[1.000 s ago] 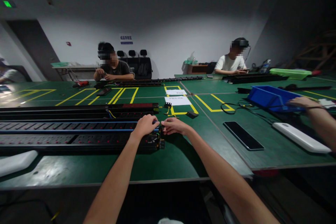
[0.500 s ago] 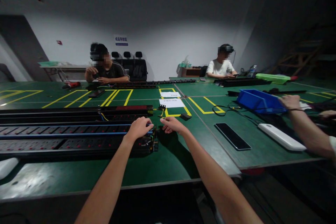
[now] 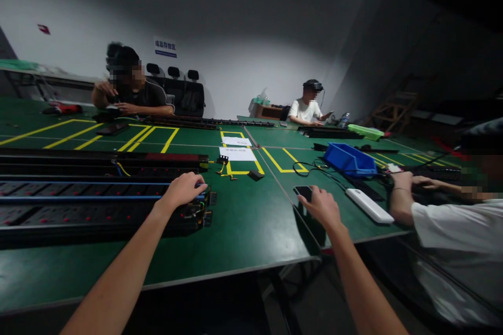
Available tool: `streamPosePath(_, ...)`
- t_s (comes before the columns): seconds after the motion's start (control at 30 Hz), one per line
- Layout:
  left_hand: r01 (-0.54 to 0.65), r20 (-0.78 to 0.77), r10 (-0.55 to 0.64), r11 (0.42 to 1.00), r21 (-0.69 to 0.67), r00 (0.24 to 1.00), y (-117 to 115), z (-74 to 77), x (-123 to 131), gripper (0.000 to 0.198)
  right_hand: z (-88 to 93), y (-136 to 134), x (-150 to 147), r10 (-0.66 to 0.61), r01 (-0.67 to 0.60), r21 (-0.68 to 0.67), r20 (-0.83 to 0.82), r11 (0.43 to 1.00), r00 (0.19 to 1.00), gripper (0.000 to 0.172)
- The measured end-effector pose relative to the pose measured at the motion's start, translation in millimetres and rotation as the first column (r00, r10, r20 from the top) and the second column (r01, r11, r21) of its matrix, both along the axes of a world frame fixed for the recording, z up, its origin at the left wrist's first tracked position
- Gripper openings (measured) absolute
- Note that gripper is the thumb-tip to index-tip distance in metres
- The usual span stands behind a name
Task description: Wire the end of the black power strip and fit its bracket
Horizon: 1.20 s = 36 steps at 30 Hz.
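Long black power strips (image 3: 106,213) with rows of sockets and red dots lie side by side at left. One has a blue edge, and loose wires and connectors show at its right end. My left hand (image 3: 183,189) lies over that end with its fingers curled down around the blue-edged strip; the fingertips are partly hidden. My right hand (image 3: 324,208) is over a black smartphone (image 3: 303,191) on the table, its thumb and fingers apart. The hand covers much of the phone, and I cannot tell whether they touch.
Beyond the strips lie a small wired connector (image 3: 223,160), white papers (image 3: 237,154) and a small black block (image 3: 256,174). A white power bank (image 3: 369,205), cables and a blue bin (image 3: 349,159) are at right. A co-worker (image 3: 451,220) sits close there; two others sit across the table.
My right hand has moved right, from beside the strip's wired end to the phone. My left hand has stayed at the strip's end. The view has turned right, showing more of the near co-worker.
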<state>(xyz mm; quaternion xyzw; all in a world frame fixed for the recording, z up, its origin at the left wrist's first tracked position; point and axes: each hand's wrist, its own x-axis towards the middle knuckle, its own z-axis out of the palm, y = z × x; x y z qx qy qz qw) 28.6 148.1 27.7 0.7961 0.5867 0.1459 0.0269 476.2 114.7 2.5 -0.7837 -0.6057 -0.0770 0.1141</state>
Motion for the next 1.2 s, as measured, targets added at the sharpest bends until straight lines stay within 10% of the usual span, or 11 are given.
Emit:
streamPosePath(0.17, -0.007, -0.001, 0.007, 1.0, -0.002, 1.0, 0, 1.5, 0, 0.038, -32.9, 1, 31, -0.035, 0.033, -0.035, -0.051, 0.999, 0.998, 0.075)
streamPosePath(0.7, -0.01, 0.006, 0.01, 1.0, 0.001, 1.0, 0, 4.6, 0, 0.038, -38.5, 12, 37, 0.017, 0.006, 0.111, -0.202, 0.994, 0.979, 0.076)
streamPosePath(1.0, -0.003, -0.001, 0.003, 1.0, -0.007, 1.0, 2, 3.6, -1, 0.04, -41.9, 12, 97, 0.322, -0.232, 0.226, -0.737, 0.946, 0.594, 0.064)
streamPosePath(1.2, 0.011, -0.009, -0.011, 1.0, -0.016, 1.0, 0, 6.0, 0, 0.038, -38.7, 1, 92, 0.375, -0.331, 0.202, -0.684, 0.922, 0.626, 0.065)
